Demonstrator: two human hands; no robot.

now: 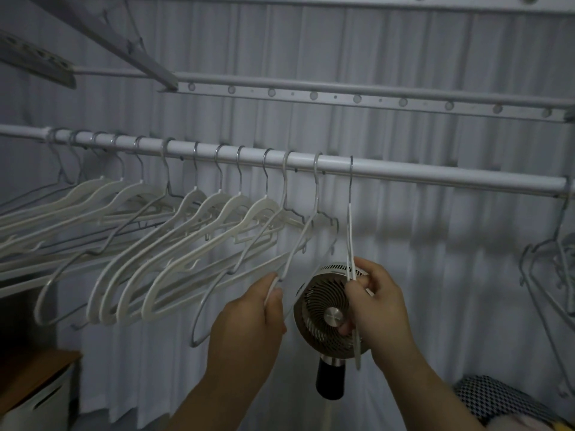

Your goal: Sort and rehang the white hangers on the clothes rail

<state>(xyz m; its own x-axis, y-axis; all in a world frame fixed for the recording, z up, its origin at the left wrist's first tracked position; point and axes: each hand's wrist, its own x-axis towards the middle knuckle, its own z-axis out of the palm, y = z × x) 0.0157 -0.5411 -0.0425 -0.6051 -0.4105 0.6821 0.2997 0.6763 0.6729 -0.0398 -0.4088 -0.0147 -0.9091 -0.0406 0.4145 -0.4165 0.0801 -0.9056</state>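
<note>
**Two thin white hangers held at the right end of the rail row**

The left hand (249,318) is raised, fingers (275,301) curled, and the lower end of a thin white hanger (317,194) is pinched between thumb and fingertips. The hook of that hanger is seen over the clothes rail (435,177), second from the right in the row.

The right hand (384,309) is raised beside it, fingers (353,290) closed round the two thin arms of the last hanger (348,219). This one is seen edge-on, hanging almost straight down, its metal hook over the rail. Its lower tip is seen below the hand.

A white box (34,399) with a wooden top is seen low on the left, and a black-and-white patterned fabric (497,399) low on the right.

A small round fan (323,315) on a dark stem is placed just behind and between the hands.

To the left, a row of white hangers (186,244) is hung on the rail, angled toward the camera, with a few grey wire ones mixed in. A separate cluster of hangers (553,275) is hung at the far right end, well apart from the row.

Behind the rail, a pleated pale curtain (435,244) is seen. Above, a perforated bar (342,96) is run across.
</note>
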